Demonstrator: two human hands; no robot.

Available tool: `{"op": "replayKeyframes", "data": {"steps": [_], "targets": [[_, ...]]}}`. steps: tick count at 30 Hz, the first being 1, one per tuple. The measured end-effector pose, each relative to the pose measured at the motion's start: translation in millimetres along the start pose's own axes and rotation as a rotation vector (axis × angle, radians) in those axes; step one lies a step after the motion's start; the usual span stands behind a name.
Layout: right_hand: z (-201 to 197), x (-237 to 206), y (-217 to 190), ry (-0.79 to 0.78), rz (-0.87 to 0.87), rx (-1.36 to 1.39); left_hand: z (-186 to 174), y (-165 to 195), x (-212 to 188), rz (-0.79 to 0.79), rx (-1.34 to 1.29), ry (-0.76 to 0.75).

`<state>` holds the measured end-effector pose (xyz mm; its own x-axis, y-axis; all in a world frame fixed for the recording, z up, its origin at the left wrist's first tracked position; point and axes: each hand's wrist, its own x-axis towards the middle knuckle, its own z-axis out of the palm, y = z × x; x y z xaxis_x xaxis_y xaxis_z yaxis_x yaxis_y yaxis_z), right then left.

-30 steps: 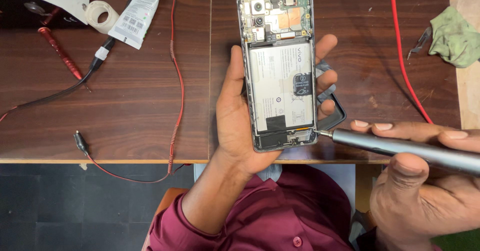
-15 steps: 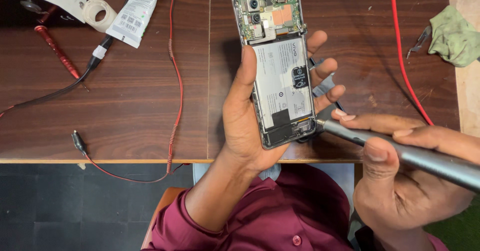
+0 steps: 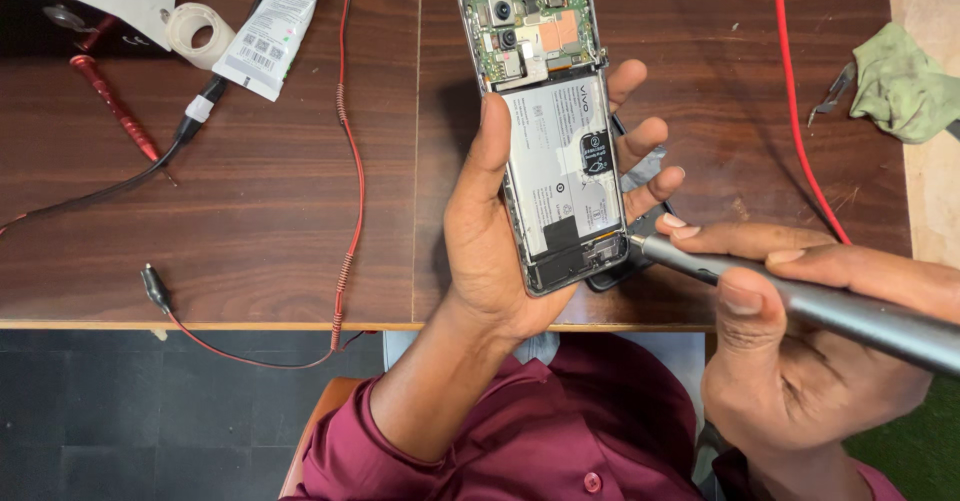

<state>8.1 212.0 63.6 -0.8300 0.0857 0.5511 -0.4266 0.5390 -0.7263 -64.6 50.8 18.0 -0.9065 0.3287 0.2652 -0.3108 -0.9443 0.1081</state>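
The left hand (image 3: 500, 231) held an opened phone (image 3: 555, 126) upright over the tabletop (image 3: 250, 221), its fingers clamped on the phone's two long edges, thumb on the near side and fingertips curling round the far one. The back cover was off, showing the white battery and the circuit board. The right hand (image 3: 800, 361) came in from 4 o'clock with its fingers closed round a grey screwdriver (image 3: 800, 301), whose tip met the phone's lower right corner. The tool's rear end ran out of view at 3 o'clock, and the screw under the tip was too small to make out. A dark object behind the phone was mostly hidden.

The tabletop was dark brown wood with a seam down the middle. At 10 o'clock lay a tape roll (image 3: 200, 33), a white tube (image 3: 272, 26) and a red probe (image 3: 112, 106); a red wire (image 3: 345, 161) trailed over the near edge. A green cloth (image 3: 905, 86) sat at 2 o'clock. Below the edge the floor was dark tile.
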Motion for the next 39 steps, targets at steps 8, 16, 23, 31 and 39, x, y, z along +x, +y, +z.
{"op": "replayKeyframes", "data": {"steps": [8,16,23,31,39], "targets": [[-3.6,-0.2,2.0,-0.025,-0.107,-0.017,1.3,2.2,2.2,-0.042,0.041,0.036],[-2.6,0.2,1.7,-0.006,-0.114,0.061,-0.3,1.3,2.0,-0.041,0.005,0.014],[-3.7,-2.1,2.0,-0.027,-0.121,0.044,0.8,2.0,0.2,-0.033,0.018,0.006],[-3.0,-0.4,3.0,-0.028,-0.139,0.031,-1.1,2.2,0.3,-0.027,0.035,0.004],[-2.5,-1.5,3.8,-0.028,-0.131,0.072,-2.6,2.3,-0.6,-0.024,0.031,0.014]]}}
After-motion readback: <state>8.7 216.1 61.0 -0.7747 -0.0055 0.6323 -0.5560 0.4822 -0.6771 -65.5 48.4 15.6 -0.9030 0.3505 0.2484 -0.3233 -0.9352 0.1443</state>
